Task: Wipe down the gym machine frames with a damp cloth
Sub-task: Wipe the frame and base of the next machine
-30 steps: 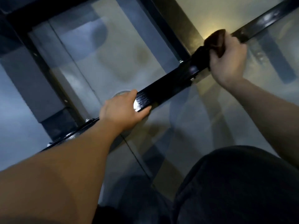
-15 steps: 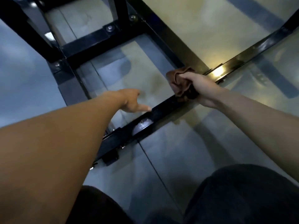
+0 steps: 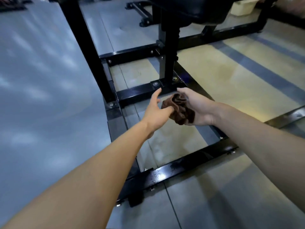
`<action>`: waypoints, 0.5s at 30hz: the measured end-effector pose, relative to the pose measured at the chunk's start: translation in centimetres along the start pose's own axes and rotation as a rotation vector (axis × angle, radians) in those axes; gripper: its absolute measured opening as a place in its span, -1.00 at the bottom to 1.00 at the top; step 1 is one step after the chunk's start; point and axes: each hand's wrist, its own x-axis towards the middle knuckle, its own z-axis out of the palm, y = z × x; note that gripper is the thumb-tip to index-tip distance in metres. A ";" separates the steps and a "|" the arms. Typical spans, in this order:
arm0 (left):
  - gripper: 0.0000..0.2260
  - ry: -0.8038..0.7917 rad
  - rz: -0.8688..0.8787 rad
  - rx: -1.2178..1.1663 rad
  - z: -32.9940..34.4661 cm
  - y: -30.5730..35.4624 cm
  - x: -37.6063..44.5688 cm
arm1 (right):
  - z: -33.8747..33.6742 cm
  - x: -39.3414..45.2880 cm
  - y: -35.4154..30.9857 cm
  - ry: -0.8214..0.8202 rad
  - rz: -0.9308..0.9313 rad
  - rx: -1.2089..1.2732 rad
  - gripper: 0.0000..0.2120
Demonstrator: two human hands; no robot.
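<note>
Where the view begins, at its lower edge, two bare forearms reach forward over the floor [image 3: 41,96], grey on the left and yellowish with grey stripes on the right.

Nearest item: a black frame bar [image 3: 181,167] crossing low on the floor. Its long axis rises from lower left to upper right. The top face shines and looks wet in patches, so by that sign it has probably been wiped; this is a judgement from the gloss alone.

Next, above the space between bars: the left hand [image 3: 156,113], fingers straight and spread, holding nothing, thumb tip just beside or touching the cloth.

Beside it: the right hand [image 3: 198,109], palm up, fingers loosely cupped under and around a brown cloth [image 3: 179,108]. The cloth is bunched into a crumpled wad, off the frame, in the air between the two hands. Its longer dimension slopes from upper left to lower right across the palm. Whether it is damp cannot be told.

Beyond the hands: a second black bar [image 3: 135,94] with bolts, joined to an upright post [image 3: 170,47]. Its axis also rises slightly to the right. No wet sheen shows here, so it likely remains to be wiped.

Further: a third bar [image 3: 128,55], a leaning black post [image 3: 85,47] on the left, and more frame members under a dark padded seat [image 3: 198,7]. All appear untouched.

Farthest: a pale tub [image 3: 242,7] at the top right.

Progress: early to middle, with most of the frame left.
</note>
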 end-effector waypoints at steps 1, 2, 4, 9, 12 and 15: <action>-0.50 0.005 0.005 -0.024 -0.2 0.0 0.1 | 0.0 -0.2 0.2 -0.032 0.022 -0.040 -0.20; -0.63 0.028 -0.014 -0.087 -0.4 0.1 0.0 | -0.1 -0.6 0.3 -0.071 0.041 -0.082 -0.06; -0.78 0.125 -0.107 -0.282 -0.7 0.4 0.2 | -0.4 -1.8 0.5 -0.117 0.034 -0.177 -0.01; -0.67 0.271 -0.283 -0.553 -0.8 1.2 0.6 | -1.7 -2.9 0.3 0.043 -0.152 -0.379 -0.71; -0.65 0.201 -0.357 -0.608 -0.1 2.2 0.2 | -1.8 -3.6 -0.2 0.070 -0.193 -0.418 -0.73; -0.51 0.065 -0.409 -0.484 -0.2 2.5 0.0 | -1.8 -4.2 -0.9 0.145 -0.268 -0.468 -0.74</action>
